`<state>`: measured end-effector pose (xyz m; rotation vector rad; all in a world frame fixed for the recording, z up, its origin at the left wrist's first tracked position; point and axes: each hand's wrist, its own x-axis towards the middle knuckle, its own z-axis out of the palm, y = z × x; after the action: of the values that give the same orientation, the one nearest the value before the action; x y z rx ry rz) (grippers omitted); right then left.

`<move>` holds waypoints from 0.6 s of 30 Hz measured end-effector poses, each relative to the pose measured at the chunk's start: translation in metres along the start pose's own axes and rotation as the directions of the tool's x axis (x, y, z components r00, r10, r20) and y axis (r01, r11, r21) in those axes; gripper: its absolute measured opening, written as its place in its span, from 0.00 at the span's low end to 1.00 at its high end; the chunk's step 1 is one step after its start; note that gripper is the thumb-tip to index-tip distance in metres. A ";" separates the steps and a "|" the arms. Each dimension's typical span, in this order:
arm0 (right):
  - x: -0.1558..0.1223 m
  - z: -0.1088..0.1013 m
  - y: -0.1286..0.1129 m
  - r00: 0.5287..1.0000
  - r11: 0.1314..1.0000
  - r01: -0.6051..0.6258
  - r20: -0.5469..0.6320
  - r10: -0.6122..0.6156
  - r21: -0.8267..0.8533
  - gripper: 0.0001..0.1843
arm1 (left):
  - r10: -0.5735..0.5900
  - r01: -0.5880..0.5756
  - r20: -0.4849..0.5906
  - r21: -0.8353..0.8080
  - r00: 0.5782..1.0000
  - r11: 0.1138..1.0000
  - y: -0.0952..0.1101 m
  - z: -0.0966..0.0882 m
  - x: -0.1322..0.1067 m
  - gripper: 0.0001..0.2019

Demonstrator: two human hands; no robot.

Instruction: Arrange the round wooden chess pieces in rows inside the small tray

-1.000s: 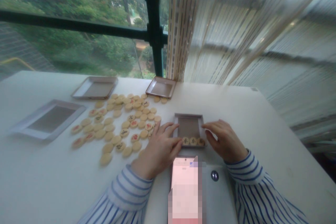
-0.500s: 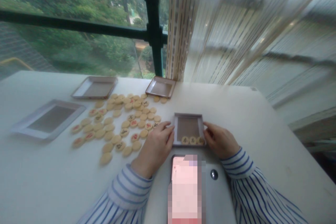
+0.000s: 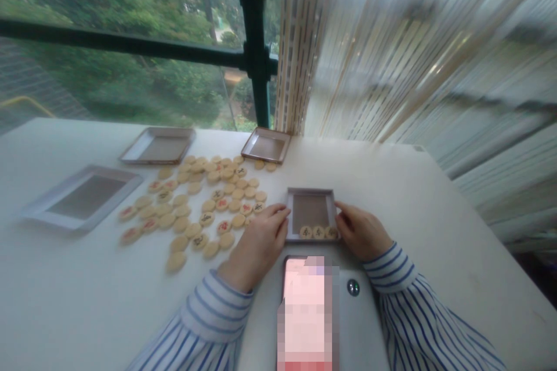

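Observation:
A small shallow tray lies on the table, with three round Chinese chess pieces in a row along its near edge, black characters facing up. My left hand grips the tray's left side, its fingers close together. At the opposite side, my right hand has its thumb and fingers closed on the rim. Left of my left hand lie many loose chess pieces, some showing red or black characters, others blank side up.
A phone lies in front of me beside a white device with a round button. Farther off stand a white tray, a brown-edged tray and a smaller tray. A window and string curtain border the table.
The tray and my right hand have shifted very slightly left. My left hand stays at the tray's left side, and the loose pieces look unmoved.

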<state>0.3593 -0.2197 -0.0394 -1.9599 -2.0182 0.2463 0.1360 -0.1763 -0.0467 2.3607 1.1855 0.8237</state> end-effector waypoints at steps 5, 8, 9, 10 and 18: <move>0.000 0.000 0.001 0.999 0.997 -0.031 -0.019 0.032 0.066 0.21 | -0.013 0.013 -0.021 -0.013 1.000 1.000 0.000 -0.002 0.000 0.14; 0.001 0.001 0.004 0.996 0.995 -0.049 -0.075 0.056 0.087 0.20 | -0.006 0.004 -0.063 -0.034 0.998 0.999 0.002 -0.005 0.001 0.13; 0.001 0.002 0.005 0.994 0.995 -0.053 -0.096 0.061 0.085 0.19 | 0.001 -0.004 -0.077 -0.043 0.997 0.999 0.004 -0.007 0.001 0.13; 0.002 0.003 0.007 0.991 0.995 -0.057 -0.115 0.065 0.079 0.19 | 0.009 -0.014 -0.091 -0.051 0.996 0.999 0.005 -0.008 0.001 0.12; 0.007 0.010 0.019 0.970 0.970 -0.084 -0.206 0.132 0.227 0.17 | 0.050 -0.061 -0.143 -0.076 0.988 0.995 0.013 -0.016 -0.009 0.07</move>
<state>0.3738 -0.2105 -0.0541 -1.8727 -1.6732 0.2512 0.1296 -0.1899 -0.0301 2.3116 1.1223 1.0531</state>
